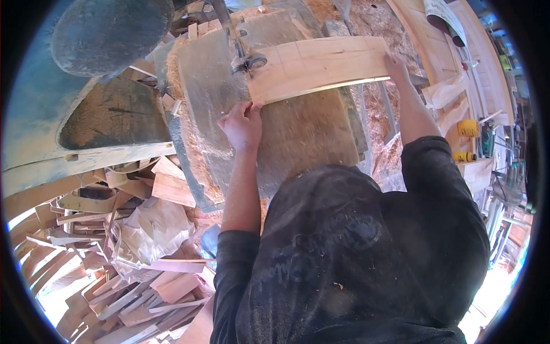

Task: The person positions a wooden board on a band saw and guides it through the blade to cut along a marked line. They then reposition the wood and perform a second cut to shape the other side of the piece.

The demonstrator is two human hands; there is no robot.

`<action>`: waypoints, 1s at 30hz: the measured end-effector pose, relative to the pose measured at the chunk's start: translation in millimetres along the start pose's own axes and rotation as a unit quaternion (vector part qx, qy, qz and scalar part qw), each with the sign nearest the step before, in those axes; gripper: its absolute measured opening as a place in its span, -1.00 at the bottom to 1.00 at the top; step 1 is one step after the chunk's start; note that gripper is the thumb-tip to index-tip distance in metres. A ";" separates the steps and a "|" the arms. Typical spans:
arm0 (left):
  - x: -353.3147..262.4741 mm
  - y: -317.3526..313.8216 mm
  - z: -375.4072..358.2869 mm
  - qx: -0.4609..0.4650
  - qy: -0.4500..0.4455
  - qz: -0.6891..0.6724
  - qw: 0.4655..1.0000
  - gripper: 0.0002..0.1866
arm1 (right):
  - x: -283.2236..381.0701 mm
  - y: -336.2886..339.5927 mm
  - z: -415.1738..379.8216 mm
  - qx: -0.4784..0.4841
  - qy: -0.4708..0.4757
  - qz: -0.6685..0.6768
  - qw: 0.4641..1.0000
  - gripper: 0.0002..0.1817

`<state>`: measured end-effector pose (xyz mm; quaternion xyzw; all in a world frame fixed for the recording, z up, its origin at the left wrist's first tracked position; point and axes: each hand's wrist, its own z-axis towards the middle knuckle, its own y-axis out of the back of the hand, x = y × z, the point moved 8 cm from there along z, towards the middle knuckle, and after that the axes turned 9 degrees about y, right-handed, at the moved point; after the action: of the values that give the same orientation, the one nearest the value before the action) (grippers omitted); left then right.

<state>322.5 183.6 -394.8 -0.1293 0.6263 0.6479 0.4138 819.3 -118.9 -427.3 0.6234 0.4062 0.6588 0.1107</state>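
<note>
A pale, slightly curved wooden board (323,64) with pencil lines across it lies over the worn saw table (303,137). My left hand (242,127) is closed at its near left corner, thumb and fingertips against the edge. At the far right end, my right hand (396,69) grips the board, its fingers partly hidden by the wood. The band saw's blade guide (250,64), with a round roller, stands right at the board's left end. The blade itself cannot be made out.
The large blue saw frame (34,109) rises on the left, with a dark rounded part (112,34) above. Many wood offcuts (143,304) are heaped at lower left. Sawdust (378,28) covers the floor. Long boards (429,51) and a yellow bottle (467,128) are at right.
</note>
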 end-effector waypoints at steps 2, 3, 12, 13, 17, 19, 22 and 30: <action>-1.7 1.5 0.8 -0.003 0.001 -0.010 1.000 -0.77 | 0.7 -1.4 1.4 0.002 0.002 0.005 1.000 -0.33; -1.5 1.8 1.3 -0.001 0.008 -0.018 1.000 -0.77 | -0.3 -1.4 1.0 -0.001 0.000 0.008 1.000 -0.33; -0.3 -2.6 -0.4 -0.020 0.062 -0.172 0.983 -0.73 | -5.4 -4.6 5.8 -0.002 -0.005 0.015 1.000 -0.33; -0.9 -3.9 -0.8 -0.018 0.071 -0.190 0.979 -0.72 | -7.6 -3.8 6.8 0.004 -0.006 0.017 1.000 -0.33; -3.4 2.2 -13.8 -0.017 0.116 -0.141 0.983 -0.71 | -10.0 -0.2 8.9 0.006 0.016 0.013 1.000 -0.30; 0.3 2.6 -31.0 -0.023 0.127 -0.163 0.978 -0.69 | -9.4 2.6 -1.1 0.044 0.015 0.012 0.999 -0.25; 0.8 9.5 -64.4 -0.013 0.151 -0.182 0.972 -0.67 | -15.3 14.3 -28.3 0.008 0.026 0.023 0.999 -0.23; 29.5 53.4 -157.1 0.040 0.168 -0.152 0.973 -0.63 | -23.0 24.7 -106.9 0.057 0.096 0.021 0.994 -0.34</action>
<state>211.7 57.1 -406.0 -0.3140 0.6851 0.5208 0.4010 735.3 -192.3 -416.0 0.5715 0.4387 0.6932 0.0214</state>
